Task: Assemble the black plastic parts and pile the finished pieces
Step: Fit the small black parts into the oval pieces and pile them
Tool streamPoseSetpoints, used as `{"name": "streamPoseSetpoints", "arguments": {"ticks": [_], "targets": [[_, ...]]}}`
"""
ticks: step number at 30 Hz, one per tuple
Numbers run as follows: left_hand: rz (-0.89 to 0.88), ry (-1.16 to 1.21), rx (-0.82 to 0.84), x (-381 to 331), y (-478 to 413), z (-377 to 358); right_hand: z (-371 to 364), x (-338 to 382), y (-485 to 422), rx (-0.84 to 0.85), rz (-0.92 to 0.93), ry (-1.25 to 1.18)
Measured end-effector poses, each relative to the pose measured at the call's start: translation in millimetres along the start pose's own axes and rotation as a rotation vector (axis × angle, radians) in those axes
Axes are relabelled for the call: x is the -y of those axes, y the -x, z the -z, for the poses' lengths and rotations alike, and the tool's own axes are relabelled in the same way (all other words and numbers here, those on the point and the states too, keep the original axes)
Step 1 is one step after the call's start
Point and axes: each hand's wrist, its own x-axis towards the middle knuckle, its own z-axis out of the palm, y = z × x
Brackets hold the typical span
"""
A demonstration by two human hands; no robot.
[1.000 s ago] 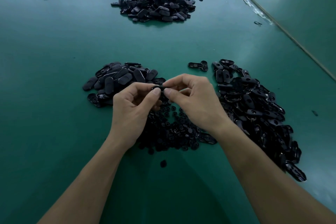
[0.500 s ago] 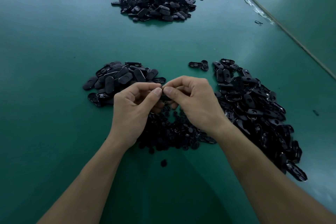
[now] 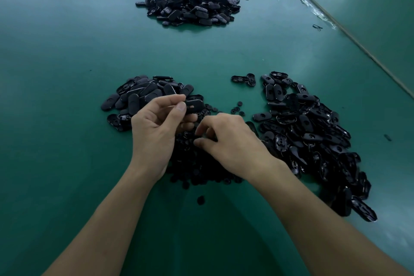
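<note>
Head view: the left hand's point(image 3: 154, 132) thumb and fingertips pinch a black oval piece point(image 3: 194, 106) beside the near-left oval heap point(image 3: 143, 94). The right hand's point(image 3: 230, 141) fingers curl down into the small round parts point(image 3: 201, 170); whether they grip one cannot be told. A right heap point(image 3: 313, 136) and a far pile point(image 3: 192, 2) lie on the green table point(image 3: 67, 51).

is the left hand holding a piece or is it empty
Holding. The left hand pinches a black oval piece between its thumb and fingertips, and most of the piece sticks out past them.
</note>
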Motion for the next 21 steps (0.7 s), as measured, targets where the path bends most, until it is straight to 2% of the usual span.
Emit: {"name": "streamPoseSetpoints", "arguments": {"ticks": [12,17,21], "targets": [[-0.011,0.013,-0.017,2,0,0,-2,3,-3,-0.094,-0.01,-0.13],[-0.031,-0.009,-0.046,3,-1,0,11,3,-1,-0.26,-0.014,-0.304],[-0.029,-0.028,-0.019,4,0,1,18,10,-1,-0.366,0.057,-0.328]]}}
